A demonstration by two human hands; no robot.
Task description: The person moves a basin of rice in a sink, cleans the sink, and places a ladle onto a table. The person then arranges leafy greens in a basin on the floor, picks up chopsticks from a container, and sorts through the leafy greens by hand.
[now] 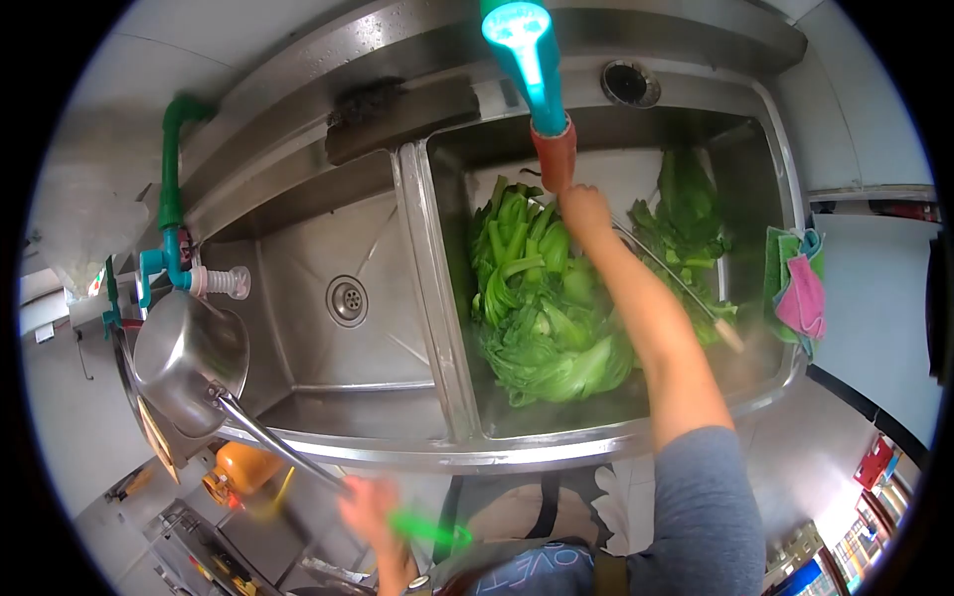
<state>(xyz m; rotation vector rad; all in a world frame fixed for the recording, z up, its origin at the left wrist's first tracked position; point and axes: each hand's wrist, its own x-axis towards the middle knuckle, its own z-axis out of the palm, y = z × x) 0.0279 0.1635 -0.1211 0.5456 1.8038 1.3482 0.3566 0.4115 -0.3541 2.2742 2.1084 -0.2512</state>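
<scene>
My left hand [370, 509], blurred, is closed on the long handle of a metal pot [194, 363], which is tilted beyond the left sink's front left corner. A green band or strap shows by that wrist. My right hand [586, 211] reaches over the right basin, its fingers at the red end [555, 157] of the teal faucet [537, 74]; what they hold, if anything, is hidden. Leafy green vegetables [556, 343] lie below it in the basin, with more greens [686, 204] at the right. A thin tool with a wooden handle [728, 334] rests among them.
The left basin [363, 243] has a round drain [347, 301]. A green pipe [169, 179] with a tap stands at the left. Cloths [798, 288] hang on the right rim. An orange gas cylinder [246, 467] is below the pot.
</scene>
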